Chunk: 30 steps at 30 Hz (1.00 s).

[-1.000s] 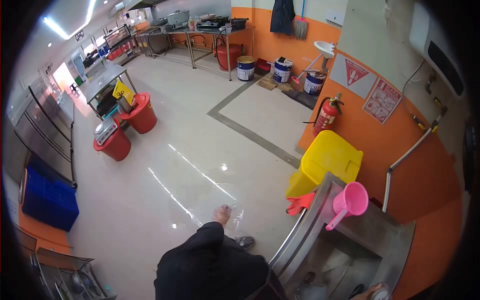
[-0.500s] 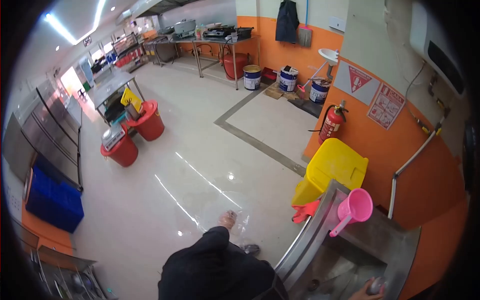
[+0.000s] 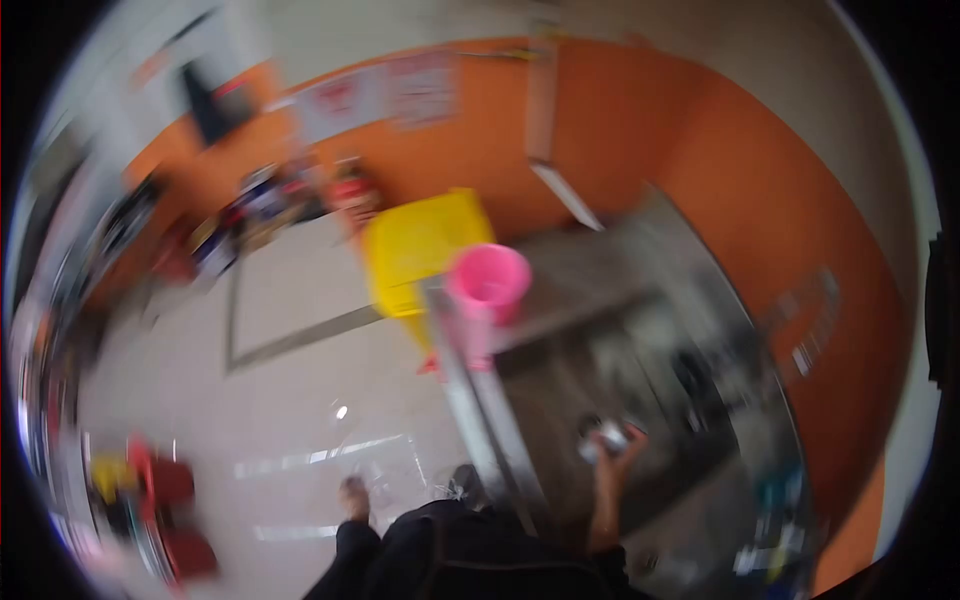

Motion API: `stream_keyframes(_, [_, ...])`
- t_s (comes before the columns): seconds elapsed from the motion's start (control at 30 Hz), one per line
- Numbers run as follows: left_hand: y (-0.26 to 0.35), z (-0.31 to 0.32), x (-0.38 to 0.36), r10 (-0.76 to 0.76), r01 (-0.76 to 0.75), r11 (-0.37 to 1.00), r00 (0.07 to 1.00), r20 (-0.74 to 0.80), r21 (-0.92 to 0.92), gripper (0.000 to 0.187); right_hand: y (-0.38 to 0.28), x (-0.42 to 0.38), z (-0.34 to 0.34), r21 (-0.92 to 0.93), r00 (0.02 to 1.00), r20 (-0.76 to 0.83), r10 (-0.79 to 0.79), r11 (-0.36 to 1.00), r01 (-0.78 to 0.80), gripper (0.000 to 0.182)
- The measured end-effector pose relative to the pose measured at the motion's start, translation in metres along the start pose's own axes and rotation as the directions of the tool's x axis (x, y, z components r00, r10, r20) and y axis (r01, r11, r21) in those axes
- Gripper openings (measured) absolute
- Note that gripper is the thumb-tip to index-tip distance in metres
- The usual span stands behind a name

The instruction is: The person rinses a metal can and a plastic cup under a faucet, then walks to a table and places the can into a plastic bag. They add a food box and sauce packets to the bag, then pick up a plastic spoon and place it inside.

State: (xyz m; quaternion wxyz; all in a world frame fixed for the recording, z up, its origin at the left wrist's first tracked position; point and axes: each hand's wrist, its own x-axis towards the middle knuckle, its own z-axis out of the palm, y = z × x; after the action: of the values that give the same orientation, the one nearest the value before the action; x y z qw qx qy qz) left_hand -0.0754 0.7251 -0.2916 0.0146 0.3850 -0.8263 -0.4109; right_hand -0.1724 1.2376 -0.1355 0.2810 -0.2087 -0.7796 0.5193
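Note:
My right hand (image 3: 625,445) is over the metal sink (image 3: 545,385), its fingers round a small pale, silvery object (image 3: 602,440) too blurred to name. On the left, my left hand (image 3: 355,492) shows as a small smeared shape over the floor, at the end of a dark sleeve; its fingers cannot be made out. A pink dipper (image 3: 490,283) rests at the sink's left edge with its handle toward me. Behind it stands a yellow bin (image 3: 430,240).
A fire extinguisher (image 3: 353,190) stands by the orange wall (image 3: 640,120). Red buckets (image 3: 165,480) are at the lower left. Blurred small items (image 3: 775,545) lie at the lower right. A dark shoe (image 3: 465,485) is on the shiny floor (image 3: 300,400).
The view has swung right and is now smeared. The sink, pink dipper and yellow bin appear further left, and my right hand with the silvery object shows more fully.

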Motion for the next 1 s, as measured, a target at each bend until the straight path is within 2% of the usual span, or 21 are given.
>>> stream_keyframes(0.03, [-0.041,0.013,0.029,0.194,-0.195,0.981,0.979,-0.054,-0.013,0.020,-0.019,-0.022,-0.007,0.278,0.959,0.007,0.284,0.920,-0.274,0.063])
stream_keyframes(0.07, [-0.040,0.013,0.035,0.428,-0.433,0.901,0.899,-0.096,-0.036,0.020,-0.018,-0.036,-0.021,0.373,0.897,0.024,0.442,0.828,-0.418,0.061])
stream_keyframes(0.1, [-0.020,0.006,0.027,0.075,-0.058,0.901,0.997,0.023,-0.429,0.016,-0.014,-0.046,-0.034,0.478,0.824,0.076,0.562,0.705,-0.524,0.059])
stream_keyframes(0.13, [-0.025,0.009,0.038,0.012,0.066,0.838,0.990,0.139,-0.541,0.013,-0.010,-0.051,-0.050,0.596,0.761,-0.012,0.648,0.616,-0.515,0.057])
stream_keyframes(0.17, [-0.015,0.015,0.038,0.090,-0.065,0.968,0.992,0.092,-0.241,0.012,0.001,-0.046,-0.067,0.699,0.697,-0.061,0.715,0.529,-0.481,0.055])
stream_keyframes(0.2, [-0.013,0.021,0.043,0.330,-0.326,0.941,0.943,0.033,-0.085,0.014,0.000,-0.040,-0.082,0.787,0.635,-0.092,0.767,0.447,-0.425,0.053])
stream_keyframes(0.23, [-0.010,0.027,0.048,0.549,-0.544,0.833,0.835,-0.028,0.099,0.015,0.001,-0.029,-0.096,0.764,0.686,-0.095,0.721,0.495,-0.414,0.052])
stream_keyframes(0.3, [0.008,0.039,0.037,0.265,-0.251,0.949,0.963,-0.051,0.191,0.017,0.003,-0.010,-0.125,0.710,0.783,-0.073,0.618,0.584,-0.395,0.051])
stream_keyframes(0.33, [0.042,0.041,0.018,0.113,-0.096,0.967,0.992,-0.060,0.237,0.018,0.014,-0.002,-0.134,0.733,0.798,-0.168,0.579,0.615,-0.292,0.050])
stream_keyframes(0.4, [0.046,0.050,0.024,0.260,-0.250,0.939,0.966,-0.013,0.237,0.020,0.034,0.021,-0.148,0.742,0.801,-0.350,0.486,0.666,-0.080,0.048])
stream_keyframes(0.43, [0.049,0.049,0.025,0.332,-0.325,0.914,0.943,0.013,0.242,0.021,0.037,0.025,-0.151,0.755,0.778,-0.348,0.523,0.648,-0.098,0.047])
stream_keyframes(0.5, [0.057,0.048,0.024,0.187,-0.208,0.953,0.976,0.112,0.219,0.022,0.017,0.037,-0.152,0.780,0.731,-0.350,0.586,0.615,-0.120,0.046])
stream_keyframes(0.53, [0.064,0.049,0.026,0.119,-0.153,0.965,0.980,0.162,0.213,0.022,0.015,0.034,-0.142,0.796,0.806,-0.278,0.523,0.595,-0.111,0.045])
stream_keyframes(0.57, [0.065,0.051,0.027,0.216,-0.243,0.894,0.970,0.112,0.376,0.023,0.013,0.035,-0.136,0.794,0.815,-0.265,0.515,0.596,-0.119,0.045])
stream_keyframes(0.63, [0.055,0.052,0.027,0.414,-0.343,0.653,0.908,0.062,0.675,0.024,0.009,0.032,-0.133,0.786,0.832,-0.231,0.504,0.601,-0.146,0.045])
stream_keyframes(0.67, [0.053,0.047,0.029,0.357,-0.335,0.721,0.930,0.089,0.607,0.024,0.008,0.034,-0.140,0.821,0.788,-0.238,0.567,0.551,-0.149,0.046])
stream_keyframes(0.77, [0.052,0.041,0.032,0.199,-0.239,0.864,0.971,0.136,0.444,0.024,0.019,0.037,-0.147,0.785,0.717,-0.374,0.589,0.612,-0.093,0.040])
stream_keyframes(0.83, [0.054,0.034,0.027,0.100,-0.132,0.895,0.990,0.096,0.425,0.024,0.015,0.033,-0.140,0.777,0.769,-0.318,0.554,0.618,-0.125,0.042])
stream_keyframes(0.9, [0.026,0.045,0.041,0.182,-0.175,0.888,0.983,0.025,0.424,0.024,0.000,0.032,-0.142,0.763,0.783,-0.287,0.553,0.626,-0.163,0.043])
stream_keyframes(0.93, [0.012,0.047,0.045,0.220,-0.195,0.884,0.975,-0.011,0.425,0.024,0.024,0.033,-0.152,0.798,0.777,-0.312,0.547,0.595,-0.099,0.044])
stream_keyframes(1.0, [0.019,0.042,0.037,0.242,-0.219,0.881,0.970,-0.003,0.419,0.024,0.022,0.034,-0.162,0.780,0.721,-0.369,0.587,0.617,-0.103,0.046])
